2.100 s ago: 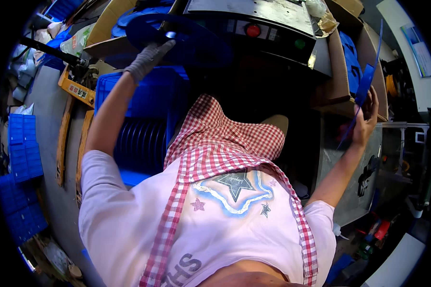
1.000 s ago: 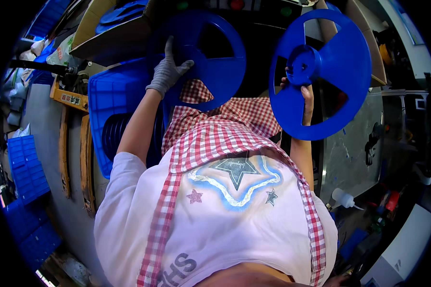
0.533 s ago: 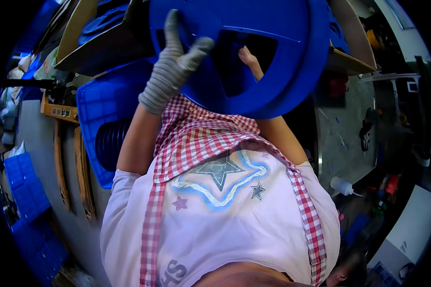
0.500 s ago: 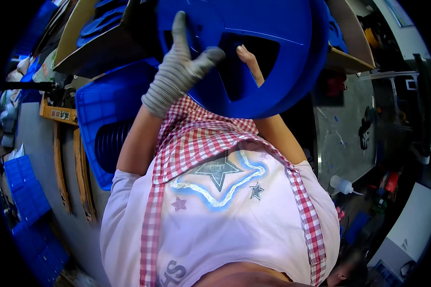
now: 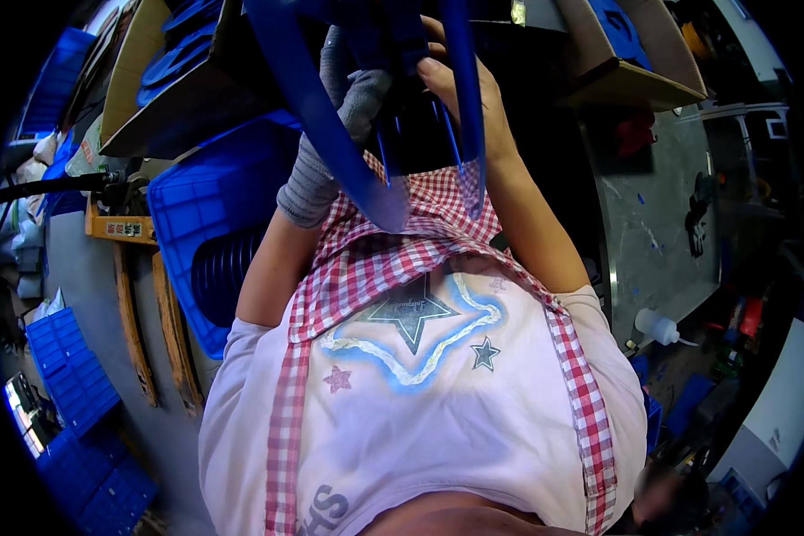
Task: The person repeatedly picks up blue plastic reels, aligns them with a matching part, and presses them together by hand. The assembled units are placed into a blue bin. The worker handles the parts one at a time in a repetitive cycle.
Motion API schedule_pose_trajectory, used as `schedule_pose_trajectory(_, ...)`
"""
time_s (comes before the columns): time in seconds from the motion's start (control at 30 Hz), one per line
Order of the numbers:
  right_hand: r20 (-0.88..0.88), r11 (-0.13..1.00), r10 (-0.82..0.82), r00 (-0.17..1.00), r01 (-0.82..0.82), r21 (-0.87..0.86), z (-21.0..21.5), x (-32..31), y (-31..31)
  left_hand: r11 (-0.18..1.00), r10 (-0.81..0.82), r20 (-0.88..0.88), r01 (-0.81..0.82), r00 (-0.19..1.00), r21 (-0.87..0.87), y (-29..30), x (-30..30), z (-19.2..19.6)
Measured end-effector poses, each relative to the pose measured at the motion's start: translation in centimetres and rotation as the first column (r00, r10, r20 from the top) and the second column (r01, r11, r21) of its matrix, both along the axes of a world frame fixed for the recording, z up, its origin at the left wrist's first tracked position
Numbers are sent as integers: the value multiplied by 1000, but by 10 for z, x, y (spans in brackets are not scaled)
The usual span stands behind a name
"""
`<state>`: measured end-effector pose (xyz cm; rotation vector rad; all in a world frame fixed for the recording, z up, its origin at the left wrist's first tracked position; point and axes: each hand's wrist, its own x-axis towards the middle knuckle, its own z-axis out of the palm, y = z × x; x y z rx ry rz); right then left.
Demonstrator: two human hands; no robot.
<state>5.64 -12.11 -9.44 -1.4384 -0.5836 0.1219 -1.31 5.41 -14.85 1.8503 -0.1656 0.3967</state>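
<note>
A large blue plastic spool [image 5: 366,192] is up in front of me at the top of the view, with its two round flanges turned nearly edge-on. My left hand [image 5: 364,98], in a grey knitted glove, grips it by the middle part, with the thumb and fingers bent. On the other side my bare right hand [image 5: 496,107] is closed on the spool, its fingertips reaching in near the hub. The right flange crosses in front of part of that hand. The spool's upper end is cut off by the frame.
Cardboard boxes with blue plastic parts stand at the left [image 5: 143,112] and right [image 5: 634,85]. Below the left box is a blue crate [image 5: 196,192] with a black ribbed part [image 5: 228,277]. On the right are a grey table [image 5: 648,214] and a white squeeze bottle [image 5: 657,326].
The spool has turned from showing its broad face to nearly edge-on and has shifted left. My gloved left hand has moved from lying spread on its face to gripping near its middle.
</note>
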Motion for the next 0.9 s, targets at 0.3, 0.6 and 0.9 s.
schedule_pose_trajectory(0.3,-140,996,83,987,-78,41,10,-4,0,998,-25,56,29,998,-61,-19,4,28)
schedule_pose_trajectory(0.6,-19,999,-2,1000,2,32,-1,0,3,902,-94,57,109,994,-418,-28,3,40)
schedule_pose_trajectory(0.9,377,895,103,920,80,-439,48,21,-10,858,-47,80,81,996,-508,-15,4,59)
